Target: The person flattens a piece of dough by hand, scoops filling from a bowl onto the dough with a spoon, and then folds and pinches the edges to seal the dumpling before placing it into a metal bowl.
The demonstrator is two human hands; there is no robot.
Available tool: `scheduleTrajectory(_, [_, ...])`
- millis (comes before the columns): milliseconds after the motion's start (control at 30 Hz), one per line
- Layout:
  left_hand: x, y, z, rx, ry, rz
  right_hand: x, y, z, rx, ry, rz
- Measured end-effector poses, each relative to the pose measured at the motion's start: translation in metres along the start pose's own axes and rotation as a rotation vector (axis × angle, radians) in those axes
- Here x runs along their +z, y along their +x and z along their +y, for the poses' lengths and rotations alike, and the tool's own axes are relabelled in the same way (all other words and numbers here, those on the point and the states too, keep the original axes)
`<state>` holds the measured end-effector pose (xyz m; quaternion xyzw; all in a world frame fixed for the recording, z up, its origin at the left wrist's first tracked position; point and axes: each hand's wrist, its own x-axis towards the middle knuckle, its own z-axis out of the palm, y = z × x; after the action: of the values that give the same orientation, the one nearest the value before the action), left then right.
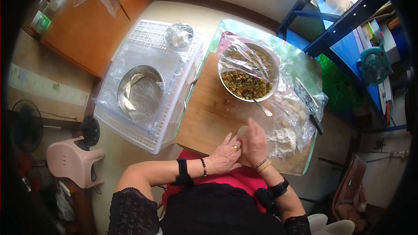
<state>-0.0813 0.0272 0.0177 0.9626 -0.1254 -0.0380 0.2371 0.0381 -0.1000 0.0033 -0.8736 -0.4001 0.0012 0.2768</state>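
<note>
My left hand (225, 151), with a ring on one finger, is closed at the table's front edge, its fingertips at a pale, flat dough wrapper (242, 131). Against the wrapper's other side is my right hand (254, 142), its fingers bent and slightly blurred; its thumb is hidden. Both hands meet around the dough, and part of it is covered by them. Beyond them a metal bowl of chopped filling (246, 84) stands half under plastic film, with a spoon (264, 109) leaning out. Right of my hands lie white flour (282, 142) and several dough pieces (287, 106) under plastic.
A wooden board (202, 113) covers much of the table. A black-handled cleaver (316, 124) lies at the right edge. On the white crate (170, 122) at left are a steel bowl (120, 91) holding folded dumplings and a film-covered bowl (178, 37). A pink stool (74, 161) stands lower left.
</note>
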Motion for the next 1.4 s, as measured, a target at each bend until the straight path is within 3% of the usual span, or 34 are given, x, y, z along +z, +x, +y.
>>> scheduleTrajectory(67, [0.011, -0.006, -0.006, 0.030, 0.005, -0.013, 0.010, -0.005, -0.004, -0.055, -0.199, -0.024])
scheduleTrajectory(133, [0.005, -0.004, -0.006, 0.015, -0.036, -0.006, 0.013, 0.008, 0.007, 0.013, -0.201, 0.009])
scheduleTrajectory(200, [0.001, 0.000, -0.006, 0.003, -0.066, 0.008, 0.012, 0.022, 0.029, 0.202, -0.110, -0.022])
scheduleTrajectory(267, [0.002, 0.009, -0.004, -0.096, -0.058, 0.114, 0.013, 0.025, 0.041, 0.194, 0.013, 0.071])
scheduleTrajectory(333, [0.006, 0.019, -0.007, -0.076, -0.051, 0.090, -0.002, 0.024, 0.036, 0.381, 0.316, 0.176])
scheduleTrajectory(400, [0.009, 0.027, -0.009, -0.040, -0.053, 0.061, -0.015, 0.013, 0.038, 0.356, 0.271, 0.193])
scheduleTrajectory(500, [0.012, 0.035, -0.009, 0.163, -0.049, 0.052, -0.033, -0.010, 0.042, 0.282, 0.222, 0.139])
scheduleTrajectory(567, [0.021, 0.033, 0.000, 0.280, -0.038, 0.078, -0.043, -0.024, 0.038, 0.170, 0.155, 0.019])
scheduleTrajectory(667, [0.023, 0.033, 0.013, 0.236, -0.035, -0.073, -0.040, -0.030, 0.024, 0.011, -0.056, -0.027])
scheduleTrajectory(733, [0.020, 0.034, 0.014, 0.221, -0.023, -0.179, -0.025, -0.028, 0.024, 0.027, -0.137, -0.105])
scheduleTrajectory(800, [0.022, 0.033, 0.015, 0.175, 0.021, -0.082, -0.017, -0.014, 0.029, 0.075, -0.212, 0.050])
scheduleTrajectory(867, [0.028, 0.033, 0.011, 0.187, 0.015, -0.005, -0.020, -0.002, 0.038, 0.131, -0.239, 0.045])
scheduleTrajectory(933, [0.026, 0.034, 0.008, 0.204, 0.017, 0.080, -0.015, 0.004, 0.059, 0.174, -0.091, 0.090])
scheduleTrajectory(1067, [0.019, 0.034, 0.011, 0.130, 0.045, 0.027, -0.024, -0.004, 0.055, 0.105, 0.038, 0.107])
scheduleTrajectory(1133, [0.015, 0.035, 0.011, 0.139, 0.054, 0.027, -0.023, -0.014, 0.036, 0.053, -0.043, 0.026])
scheduleTrajectory(1200, [0.012, 0.034, 0.011, 0.125, 0.076, -0.191, -0.017, -0.014, 0.028, -0.002, -0.121, -0.053])
scheduleTrajectory(1233, [0.017, 0.033, 0.010, 0.125, 0.072, -0.194, -0.013, -0.012, 0.028, 0.018, -0.202, -0.016])
scheduleTrajectory(1300, [0.029, 0.028, 0.005, 0.137, 0.037, 0.034, -0.013, 0.003, 0.030, 0.083, -0.274, 0.051])
scheduleTrajectory(1400, [0.026, 0.029, 0.002, 0.168, 0.034, 0.078, -0.016, 0.021, 0.049, 0.227, -0.088, 0.028])
